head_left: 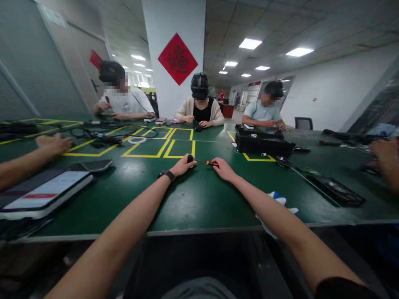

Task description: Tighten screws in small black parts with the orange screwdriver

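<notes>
Out over the green table, my left hand (183,166) is closed around a small black part (190,158), whose kind I cannot make out. A dark band circles that wrist. My right hand (223,169) grips a screwdriver (212,163) by its orange and black handle. The thin shaft points left toward the black part; whether the tip touches it is too small to tell. Blue-and-white gloves (282,201) lie beneath and beside my right forearm.
Phones with a white block (46,195) lie at left. Cables (102,135) and a white coil (137,140) sit behind. A black case (263,143) and circuit board (332,189) occupy the right. Yellow tape (179,156) marks the green table (199,207). Several people work around it.
</notes>
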### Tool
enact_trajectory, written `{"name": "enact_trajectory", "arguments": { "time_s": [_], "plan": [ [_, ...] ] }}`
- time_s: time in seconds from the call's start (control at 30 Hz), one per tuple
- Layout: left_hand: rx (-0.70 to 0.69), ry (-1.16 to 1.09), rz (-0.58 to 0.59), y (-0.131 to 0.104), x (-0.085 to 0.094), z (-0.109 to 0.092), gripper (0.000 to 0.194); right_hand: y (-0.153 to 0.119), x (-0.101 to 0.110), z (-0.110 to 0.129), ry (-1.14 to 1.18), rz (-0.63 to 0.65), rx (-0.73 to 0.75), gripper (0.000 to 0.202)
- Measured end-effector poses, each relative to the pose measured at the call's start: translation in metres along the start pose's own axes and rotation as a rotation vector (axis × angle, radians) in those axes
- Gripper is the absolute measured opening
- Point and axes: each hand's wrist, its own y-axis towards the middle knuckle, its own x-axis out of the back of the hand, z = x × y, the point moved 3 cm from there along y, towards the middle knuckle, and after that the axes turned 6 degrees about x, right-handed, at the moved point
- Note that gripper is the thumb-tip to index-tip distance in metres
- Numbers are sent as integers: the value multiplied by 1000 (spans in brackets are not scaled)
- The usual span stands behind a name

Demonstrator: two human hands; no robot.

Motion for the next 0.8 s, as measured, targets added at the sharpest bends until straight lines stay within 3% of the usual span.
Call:
{"name": "enact_trajectory", "arguments": {
  "time_s": [0.27, 0.53, 0.8],
  "plan": [
    [21, 22, -18, 0, -1, -3, 34, 1, -2, 2, 12, 24, -14, 29],
    [41, 13, 3, -2, -1, -6, 36, 0, 2, 4, 26, -1, -29, 17],
    [15, 31, -24, -4, -1, -11, 33, 0, 2, 1, 37, 9, -51, 25]
  ]
}}
